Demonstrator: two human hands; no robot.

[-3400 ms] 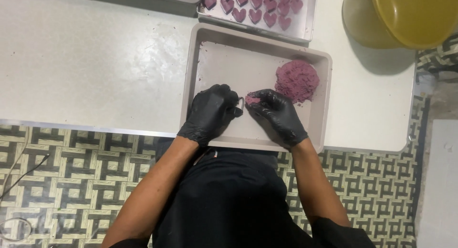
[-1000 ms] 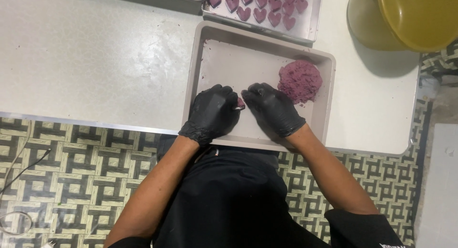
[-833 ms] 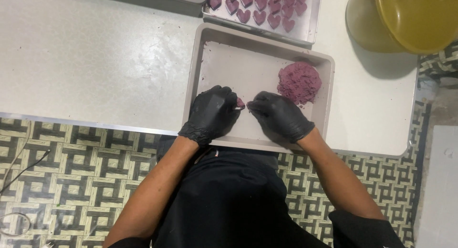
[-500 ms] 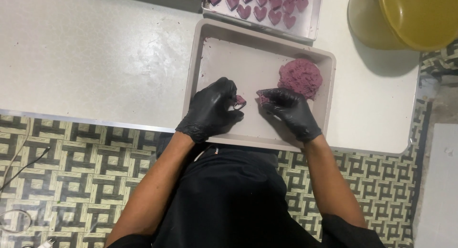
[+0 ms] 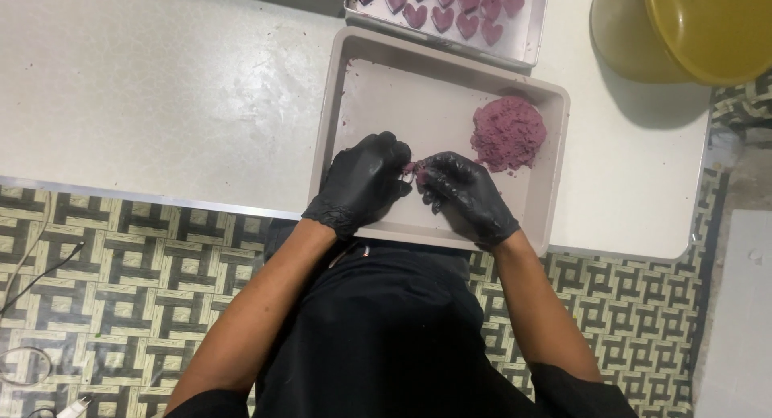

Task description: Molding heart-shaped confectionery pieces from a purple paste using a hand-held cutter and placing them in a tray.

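Right between the two gloved hands sits a small purple piece of dough (image 5: 411,171), pinched at the fingertips over the near middle of a shallow beige tray (image 5: 354,72). Both hands wear black gloves. The left hand (image 5: 363,182) curls around the piece from the left, fingers bent and closed on it, and something thin and pale shows at its fingertips, too small to make out. The right hand (image 5: 466,194) meets it from the right, fingertips pressed to the same piece, palm turned down above the tray floor. Just beyond the right hand, toward the far right corner of the tray, lies a crumbly purple mound of dough (image 5: 508,133), apart from the hands. The tray rests on a white surface (image 5: 161,88), its near rim close to the edge. Touching or just behind the tray's far rim stands a second tray (image 5: 527,44) lined with rows of purple heart shapes (image 5: 442,18), only partly in view. Farther right on the surface stands a yellow bowl (image 5: 712,24), cut off by the frame. Below the surface edge, a patterned tile floor (image 5: 121,281) spreads on both sides of the person's dark clothing.
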